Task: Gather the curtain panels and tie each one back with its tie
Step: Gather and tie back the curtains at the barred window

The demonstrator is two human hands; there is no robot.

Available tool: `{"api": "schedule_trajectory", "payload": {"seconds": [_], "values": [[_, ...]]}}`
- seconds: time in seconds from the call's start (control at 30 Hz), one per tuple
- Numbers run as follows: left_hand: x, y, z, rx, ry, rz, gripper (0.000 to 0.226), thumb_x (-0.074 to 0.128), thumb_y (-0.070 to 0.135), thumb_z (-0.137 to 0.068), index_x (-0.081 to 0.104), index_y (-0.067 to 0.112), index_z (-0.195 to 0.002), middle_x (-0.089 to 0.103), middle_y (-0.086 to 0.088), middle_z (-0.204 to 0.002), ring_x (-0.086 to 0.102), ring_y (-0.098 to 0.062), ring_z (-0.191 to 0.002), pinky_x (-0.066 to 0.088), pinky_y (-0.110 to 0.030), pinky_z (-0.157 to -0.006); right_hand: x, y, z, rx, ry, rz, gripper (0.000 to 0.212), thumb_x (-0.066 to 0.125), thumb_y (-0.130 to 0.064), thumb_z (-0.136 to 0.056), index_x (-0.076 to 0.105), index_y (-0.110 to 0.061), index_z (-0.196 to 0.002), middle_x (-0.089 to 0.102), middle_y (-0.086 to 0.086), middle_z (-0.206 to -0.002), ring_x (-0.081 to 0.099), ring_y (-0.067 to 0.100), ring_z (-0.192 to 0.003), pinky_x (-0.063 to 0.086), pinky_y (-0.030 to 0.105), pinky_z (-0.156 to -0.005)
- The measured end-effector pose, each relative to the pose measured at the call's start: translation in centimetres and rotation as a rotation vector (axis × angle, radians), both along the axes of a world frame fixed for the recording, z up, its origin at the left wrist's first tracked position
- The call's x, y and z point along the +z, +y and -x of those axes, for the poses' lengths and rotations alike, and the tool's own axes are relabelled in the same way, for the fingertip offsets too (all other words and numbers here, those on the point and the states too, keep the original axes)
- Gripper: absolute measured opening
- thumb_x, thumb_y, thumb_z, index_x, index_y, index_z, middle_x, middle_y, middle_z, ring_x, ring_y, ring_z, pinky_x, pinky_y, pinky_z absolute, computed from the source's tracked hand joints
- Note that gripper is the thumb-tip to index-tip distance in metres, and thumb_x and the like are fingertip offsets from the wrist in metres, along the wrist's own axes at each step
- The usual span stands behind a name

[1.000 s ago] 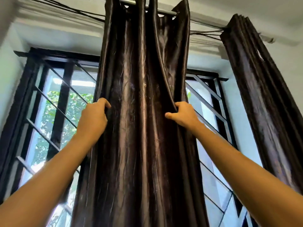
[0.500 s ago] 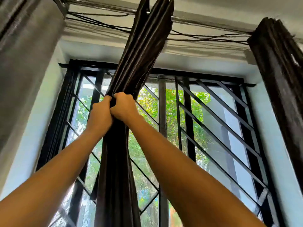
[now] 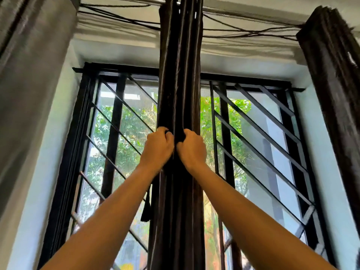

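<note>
In front of the window grille [image 3: 226,133], the dark curtain panel [image 3: 180,75] hangs bunched into a narrow upright column. Both hands are clamped on it side by side at one height, the left hand [image 3: 157,148] on its left folds and the right hand [image 3: 191,150] on its right, knuckles nearly touching. A short dark strip [image 3: 146,208], possibly the tie, dangles just beside the panel's left edge, while a second gathered panel [image 3: 335,94] hangs well apart at the right.
</note>
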State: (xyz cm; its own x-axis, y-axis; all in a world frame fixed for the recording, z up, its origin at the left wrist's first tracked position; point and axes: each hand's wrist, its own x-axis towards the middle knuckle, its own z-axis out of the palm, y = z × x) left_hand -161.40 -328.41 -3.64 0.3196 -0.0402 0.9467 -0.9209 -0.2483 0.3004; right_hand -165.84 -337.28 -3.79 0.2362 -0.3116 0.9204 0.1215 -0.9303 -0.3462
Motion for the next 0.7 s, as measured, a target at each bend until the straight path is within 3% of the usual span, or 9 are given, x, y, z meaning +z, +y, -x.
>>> {"api": "schedule_trajectory", "payload": {"seconds": [0.1,0.27,0.37,0.53,0.7], "values": [[-0.4,-0.5,1.1,0.064,-0.009,-0.026,0.047,0.05,0.045,-0.093,0.057,0.003,-0.114,0.065,-0.017,-0.096,0.061,-0.034,-0.093,0.046,-0.034,-0.074,-2.0,-1.6,0.3,-0.041,0.035,0.012,0.015,0.049,-0.011,-0.082,0.057,-0.012,-0.094,0.063,0.012,-0.088,0.06,0.036,-0.081,0.044,0.037,-0.061],[-1.8,-0.6,1.2,0.158,-0.003,-0.092,0.073,0.056,0.065,-0.08,0.047,0.003,-0.117,0.052,-0.015,-0.115,0.057,-0.035,-0.099,0.048,-0.038,-0.075,-2.8,-4.0,1.6,-0.188,-0.111,-0.055,0.029,0.051,-0.014,-0.082,0.064,-0.015,-0.108,0.064,0.01,-0.09,0.061,0.034,-0.084,0.05,0.039,-0.067],[-3.5,-0.7,1.0,0.238,-0.008,-0.132,0.077,0.06,0.064,-0.078,0.044,0.001,-0.119,0.043,-0.015,-0.122,0.056,-0.035,-0.101,0.046,-0.039,-0.073,-4.2,-4.8,1.7,-0.205,-0.06,-0.081,0.025,0.052,-0.01,-0.085,0.065,-0.013,-0.106,0.064,0.01,-0.092,0.061,0.033,-0.087,0.043,0.032,-0.064],[-5.6,-1.4,0.3,0.307,0.009,-0.269,0.077,0.064,0.055,-0.08,0.041,-0.004,-0.124,0.039,-0.018,-0.127,0.058,-0.036,-0.104,0.048,-0.038,-0.082,-8.5,-4.9,0.5,-0.127,0.071,-0.139,0.018,0.053,-0.006,-0.085,0.064,-0.01,-0.099,0.065,0.008,-0.092,0.062,0.028,-0.084,0.038,0.027,-0.061],[-7.6,-2.6,0.0,0.338,0.068,-0.308,0.06,0.061,0.044,-0.087,0.039,0.0,-0.122,0.037,-0.013,-0.124,0.061,-0.032,-0.101,0.049,-0.036,-0.078,-13.2,-4.4,-0.9,0.003,0.062,-0.154,0.023,0.049,0.0,-0.084,0.063,-0.011,-0.097,0.063,0.004,-0.091,0.061,0.022,-0.08,0.051,0.034,-0.068]]}}
